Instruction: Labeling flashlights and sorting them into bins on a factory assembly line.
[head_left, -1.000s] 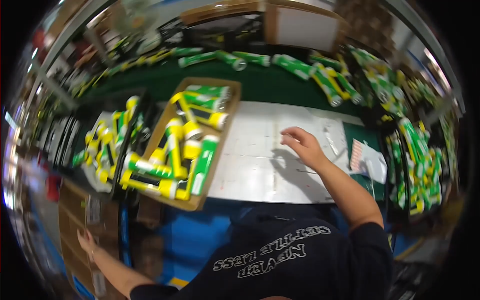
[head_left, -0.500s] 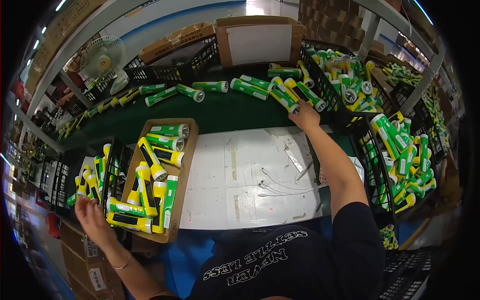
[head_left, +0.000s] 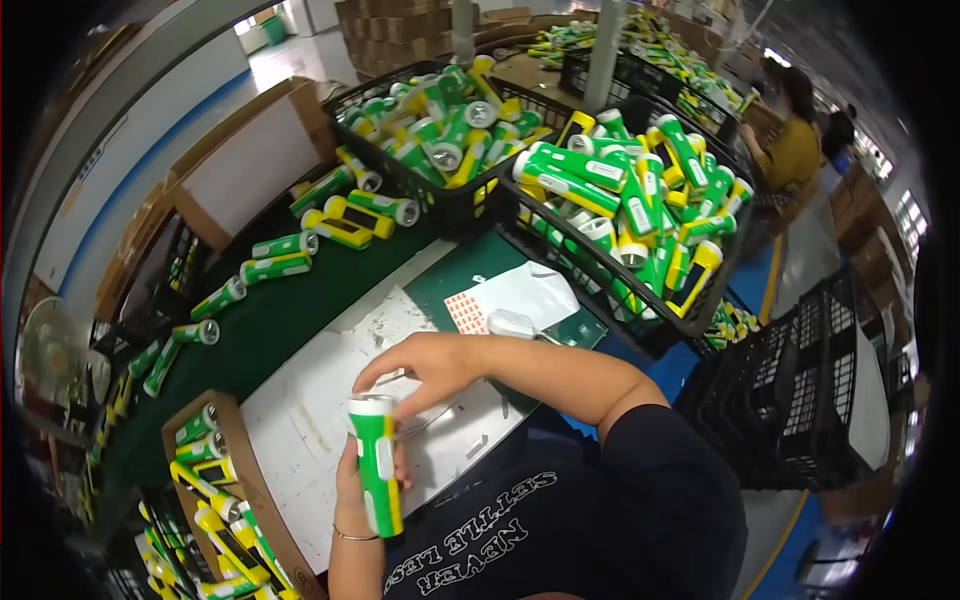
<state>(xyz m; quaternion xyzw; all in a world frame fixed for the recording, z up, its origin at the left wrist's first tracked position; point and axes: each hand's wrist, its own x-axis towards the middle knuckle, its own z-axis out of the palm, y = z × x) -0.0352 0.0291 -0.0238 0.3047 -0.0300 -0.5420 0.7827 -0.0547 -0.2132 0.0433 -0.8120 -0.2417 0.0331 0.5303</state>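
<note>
A green, white and yellow flashlight (head_left: 377, 465) stands nearly upright in front of my body, lamp end up. My left hand (head_left: 347, 490) is wrapped round its body from behind, partly hidden by it. Over the white lamp rim arches my right hand (head_left: 432, 366), thumb and fingertips at either side of the rim. Below both hands is a white work surface (head_left: 290, 440). To the left, more flashlights lie in a shallow cardboard box (head_left: 262, 490).
Black crates (head_left: 640, 335) heaped with flashlights stand at the right and far side. Loose flashlights (head_left: 275, 266) lie along the dark green belt (head_left: 240, 330). A white sheet with red marks (head_left: 535, 292) lies near the crates. Stacked black crates (head_left: 790, 390) are at my right; a person (head_left: 790, 150) sits beyond.
My right hand has come back from the belt's flashlights, and my left hand has moved in from beside the box. A flashlight is now between them. The view has swung right.
</note>
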